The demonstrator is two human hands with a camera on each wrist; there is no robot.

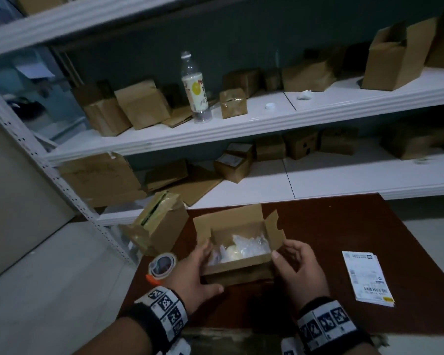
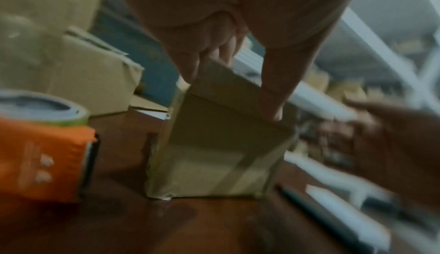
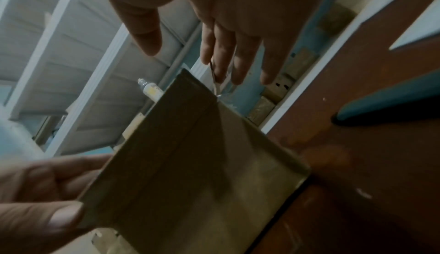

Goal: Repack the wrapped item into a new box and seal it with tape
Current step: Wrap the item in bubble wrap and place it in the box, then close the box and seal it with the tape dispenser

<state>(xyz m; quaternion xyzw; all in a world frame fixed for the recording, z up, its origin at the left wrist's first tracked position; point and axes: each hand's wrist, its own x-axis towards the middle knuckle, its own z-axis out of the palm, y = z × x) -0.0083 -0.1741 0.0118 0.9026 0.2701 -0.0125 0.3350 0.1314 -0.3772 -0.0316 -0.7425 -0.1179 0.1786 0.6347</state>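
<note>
An open brown cardboard box (image 1: 237,265) stands on the dark brown table (image 1: 331,239), flaps up. The wrapped item (image 1: 241,248), in clear crinkled plastic, lies inside it. My left hand (image 1: 208,267) grips the box's left end, fingers over the rim and thumb on the front wall; the left wrist view shows the left hand (image 2: 228,96) on the box (image 2: 214,154). My right hand (image 1: 285,249) is at the right end with its thumb tip at the front corner. In the right wrist view the right hand (image 3: 194,64) has straight fingers spread just past the box (image 3: 190,173).
A tape roll in an orange dispenser (image 1: 162,265) sits left of my left hand. A torn, taped old box (image 1: 157,226) stands at the table's back left. Shipping labels (image 1: 367,278) lie at the right. White shelves (image 1: 267,124) behind hold several boxes and a bottle (image 1: 194,85).
</note>
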